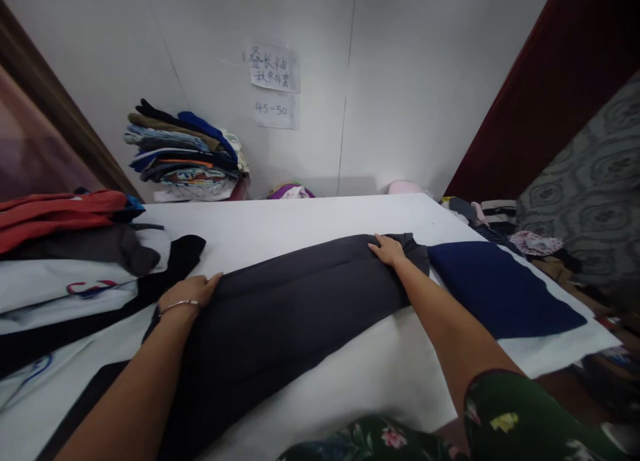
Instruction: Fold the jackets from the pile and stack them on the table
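Note:
A long dark grey garment [300, 301] lies stretched slantwise across the white table, its near-left part running down out of view; I cannot tell its exact kind. At its upper left edge, my left hand [193, 293], with a bracelet at the wrist, is closed on the cloth. My right hand [389, 249] rests flat on the far right end, its fingers out and pointing left. Some cloth bunches just beyond that hand. Right of it is a folded navy blue garment [500, 287].
Clothes, red, grey, white and black, pile up on the left [65, 247]. A stack of folded clothes [185, 147] stands by the back wall, below and left of handwritten paper signs [274, 71]. More clothes [500, 214] lie past the right edge of the white table [320, 221].

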Demonstrator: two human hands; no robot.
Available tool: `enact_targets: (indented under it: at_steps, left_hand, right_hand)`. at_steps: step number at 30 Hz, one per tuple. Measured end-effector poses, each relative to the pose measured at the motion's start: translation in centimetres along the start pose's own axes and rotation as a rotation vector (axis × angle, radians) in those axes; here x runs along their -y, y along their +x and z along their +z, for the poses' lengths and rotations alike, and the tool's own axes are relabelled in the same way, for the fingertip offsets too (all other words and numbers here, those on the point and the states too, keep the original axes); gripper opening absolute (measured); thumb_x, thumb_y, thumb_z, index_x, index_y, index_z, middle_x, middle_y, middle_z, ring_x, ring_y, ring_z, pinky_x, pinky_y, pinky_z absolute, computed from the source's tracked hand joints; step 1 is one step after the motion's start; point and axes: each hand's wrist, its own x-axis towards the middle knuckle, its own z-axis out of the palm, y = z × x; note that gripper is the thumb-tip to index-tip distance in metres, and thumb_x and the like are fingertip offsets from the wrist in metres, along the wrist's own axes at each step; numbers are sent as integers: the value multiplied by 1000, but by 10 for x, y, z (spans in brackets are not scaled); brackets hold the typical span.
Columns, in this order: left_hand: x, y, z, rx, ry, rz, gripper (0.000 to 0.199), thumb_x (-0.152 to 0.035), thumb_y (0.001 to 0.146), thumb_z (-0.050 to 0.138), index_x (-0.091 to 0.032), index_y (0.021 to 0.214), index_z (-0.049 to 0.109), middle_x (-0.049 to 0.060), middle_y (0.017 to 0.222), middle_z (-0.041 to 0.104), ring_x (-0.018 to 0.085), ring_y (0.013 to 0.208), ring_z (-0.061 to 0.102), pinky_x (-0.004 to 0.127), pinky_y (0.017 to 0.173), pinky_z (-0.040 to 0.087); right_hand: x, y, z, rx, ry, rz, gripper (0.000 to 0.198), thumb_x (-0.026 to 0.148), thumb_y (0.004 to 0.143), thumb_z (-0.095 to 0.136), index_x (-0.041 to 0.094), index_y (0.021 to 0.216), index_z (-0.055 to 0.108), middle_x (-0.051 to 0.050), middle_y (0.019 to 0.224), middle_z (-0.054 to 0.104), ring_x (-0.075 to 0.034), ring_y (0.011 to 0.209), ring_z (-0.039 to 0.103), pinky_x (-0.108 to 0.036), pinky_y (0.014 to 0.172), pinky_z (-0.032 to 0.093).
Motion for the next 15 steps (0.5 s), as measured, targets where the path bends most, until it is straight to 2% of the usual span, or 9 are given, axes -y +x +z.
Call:
enact_targets:
  at_steps: [3, 6, 8, 11, 13, 15]
  left_hand:
    - [5, 5, 2, 2, 16, -201, 58, -60, 87, 27, -19, 96, 67, 10, 98, 70, 37, 97, 60, 46, 72, 46]
    - [-7, -1, -6, -70, 102, -193, 48, -52, 86, 36, -18, 103, 65, 10, 110, 68, 37, 102, 58, 50, 79, 44]
    - [-25, -12, -12, -148, 96, -96, 49, -50, 88, 36, -18, 111, 64, 11, 121, 64, 36, 111, 55, 52, 87, 42]
    - [-60, -37, -8, -242, 10, 180, 56, -51, 90, 31, -20, 131, 54, 11, 142, 48, 32, 132, 40, 51, 104, 33]
    - [-80, -53, 6, -219, 8, 343, 61, -54, 91, 31, -21, 140, 44, 10, 152, 35, 30, 141, 27, 52, 111, 24]
    - [-91, -63, 22, -118, 9, 384, 66, -57, 90, 29, -20, 145, 36, 10, 155, 28, 28, 143, 21, 52, 113, 19]
  right_hand:
    - [1, 1, 3, -4, 8, 5, 64, 57, 93, 29, 19, 144, 36, -13, 146, 43, -27, 135, 37, -43, 107, 28]
    - [0, 1, 5, -8, 17, 6, 64, 57, 93, 29, 19, 144, 36, -13, 147, 42, -27, 135, 36, -44, 108, 27]
    - [0, 1, 6, -13, 24, 5, 64, 57, 93, 30, 19, 144, 36, -13, 147, 42, -27, 135, 36, -44, 108, 27]
    - [0, 0, 6, -24, 33, 3, 64, 57, 93, 31, 18, 144, 36, -13, 146, 42, -27, 135, 36, -44, 108, 26]
    - [0, -2, 5, -30, 40, 0, 64, 56, 93, 31, 18, 144, 37, -13, 146, 43, -27, 135, 36, -44, 109, 26]
    - [0, -5, 4, -39, 47, -5, 63, 55, 94, 30, 17, 144, 36, -13, 146, 43, -26, 135, 36, -43, 109, 26]
